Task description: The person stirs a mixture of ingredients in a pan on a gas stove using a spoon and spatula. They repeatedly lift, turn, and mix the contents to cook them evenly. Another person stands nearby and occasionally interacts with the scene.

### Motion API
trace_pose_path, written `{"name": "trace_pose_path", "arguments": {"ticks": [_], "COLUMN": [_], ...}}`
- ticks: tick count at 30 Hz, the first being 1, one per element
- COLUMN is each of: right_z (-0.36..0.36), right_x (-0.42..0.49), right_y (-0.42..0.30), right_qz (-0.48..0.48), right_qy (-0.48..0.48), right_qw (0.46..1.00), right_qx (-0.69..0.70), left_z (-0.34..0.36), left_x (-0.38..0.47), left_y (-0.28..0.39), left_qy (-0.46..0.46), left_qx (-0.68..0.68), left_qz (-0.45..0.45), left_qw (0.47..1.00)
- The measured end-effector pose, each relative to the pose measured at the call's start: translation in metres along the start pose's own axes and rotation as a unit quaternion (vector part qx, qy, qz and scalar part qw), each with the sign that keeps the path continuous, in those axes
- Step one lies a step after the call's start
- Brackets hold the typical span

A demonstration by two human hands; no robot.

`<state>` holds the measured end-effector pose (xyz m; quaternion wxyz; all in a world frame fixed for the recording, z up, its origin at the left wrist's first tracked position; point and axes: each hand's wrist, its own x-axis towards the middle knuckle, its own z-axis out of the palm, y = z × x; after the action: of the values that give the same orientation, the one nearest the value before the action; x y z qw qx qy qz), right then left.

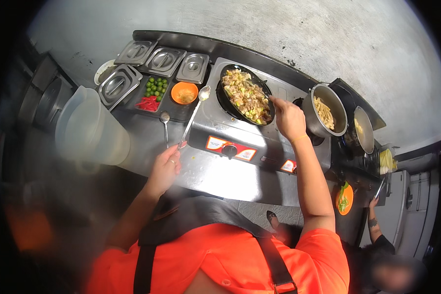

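My left hand (164,169) grips the handle end of a long metal spoon (193,117). Its bowl, with some pale residue on it, points up beside the gas stove (205,126). On the left burner sits a black sizzling pan (221,96) full of chopped, browned food with yellow and green bits (247,96). My right hand (290,119) reaches to the pan's right rim, index finger at the edge of the food. Whether its fingers pinch anything is hidden. A smaller spoon (165,118) rests on the steel counter near my left hand.
Left are an orange bowl (184,92), green calamansi (157,88), red chilies (149,103), lidded steel containers (166,59) and a plastic pitcher (95,128). A deep pot (341,117) stands on the right burner. Farther right are an orange plate (349,198) and another person's hand (373,201).
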<state>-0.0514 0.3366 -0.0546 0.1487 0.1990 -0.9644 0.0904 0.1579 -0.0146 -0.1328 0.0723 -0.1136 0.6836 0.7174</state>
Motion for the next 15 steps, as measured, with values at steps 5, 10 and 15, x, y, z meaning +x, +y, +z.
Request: {"name": "trace_pose_path", "arguments": {"ticks": [5, 10, 15], "right_z": [-0.008, 0.021, 0.041], "right_x": [-0.008, 0.027, 0.064], "right_y": [-0.002, 0.014, 0.025], "right_qz": [0.029, 0.107, 0.102], "right_qy": [0.044, -0.002, -0.04], "right_qw": [0.998, 0.994, 0.982], "right_qx": [0.017, 0.009, 0.155], "left_z": [0.01, 0.026, 0.034], "left_x": [-0.001, 0.004, 0.006], "left_y": [0.002, 0.005, 0.007], "left_qy": [0.004, -0.006, -0.013], "left_qx": [0.024, 0.025, 0.016], "left_qz": [0.006, 0.004, -0.01], "left_qw": [1.0, 1.0, 1.0]}}
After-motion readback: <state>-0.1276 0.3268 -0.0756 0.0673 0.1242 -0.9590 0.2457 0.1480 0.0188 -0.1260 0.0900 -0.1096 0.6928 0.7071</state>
